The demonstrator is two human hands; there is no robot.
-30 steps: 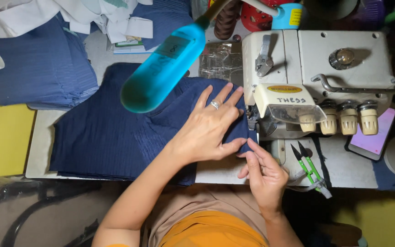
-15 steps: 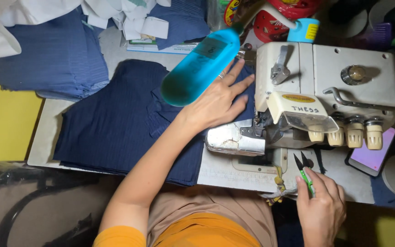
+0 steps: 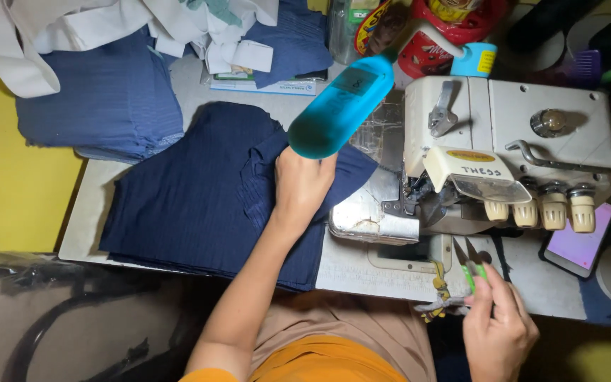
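Far left there's a stack of lighter blue fabric [image 3: 100, 99] with some white cloth pieces [image 3: 72, 28] flopped over the top of it, all sitting on the worktop [image 3: 86, 212]. Next over is the dark navy fabric [image 3: 199, 198], a folded pile lying flat and spilling a bit over the near edge of the worktop. The person's left hand [image 3: 302, 180] is pressed down on its right side, fingers curled into a bunched fold just beside the sewing machine's metal plate [image 3: 369, 219], so it's gripping cloth, not just resting on it. That stuff looks soft and floppy, light per layer, and it'll slide and sag if lifted from one corner; probably best pinched at a folded edge or held flat with the palm near the seam. A turquoise tube-shaped thing [image 3: 341, 106] hangs blurry right above that hand, close to the camera.

Then comes the cream overlock machine [image 3: 503, 148] with its row of tension knobs along the front. Down at the bottom right, the right hand [image 3: 500, 329] has its fingers closed on a pair of green-handled snips [image 3: 472, 265], blades pointing up toward the machine. A phone with a pinkish screen [image 3: 578, 244] lies just right of that.
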